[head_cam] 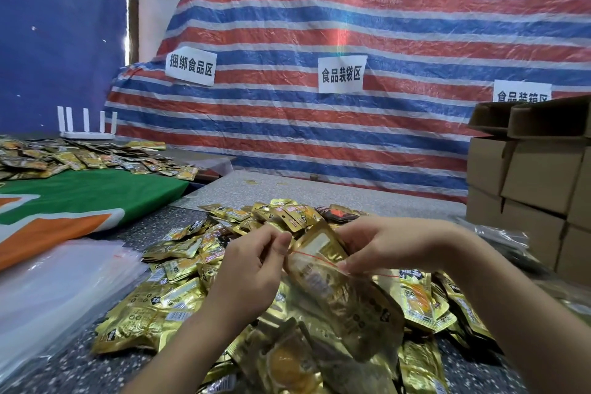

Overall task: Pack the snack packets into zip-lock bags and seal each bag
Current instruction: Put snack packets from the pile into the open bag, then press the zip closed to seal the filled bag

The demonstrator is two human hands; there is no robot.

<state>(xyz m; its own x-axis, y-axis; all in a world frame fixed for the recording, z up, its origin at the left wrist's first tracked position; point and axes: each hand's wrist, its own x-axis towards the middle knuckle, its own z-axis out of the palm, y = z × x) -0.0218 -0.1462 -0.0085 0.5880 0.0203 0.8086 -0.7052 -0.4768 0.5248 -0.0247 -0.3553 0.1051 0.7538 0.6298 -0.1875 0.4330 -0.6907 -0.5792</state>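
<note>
From the head camera, you look to be at the sealing step: your left hand [256, 261] pinches the left end of the zip-lock bag [339, 291] at its red strip, and your right hand [383, 245] pinches the strip's right end. Next, I'd judge, you must press along that strip from end to end — evenly, leaving no gap. The bag is clear, stuffed with gold snack packets [150, 317], and held just above the heap of them on the tabletop [367, 193]
</note>
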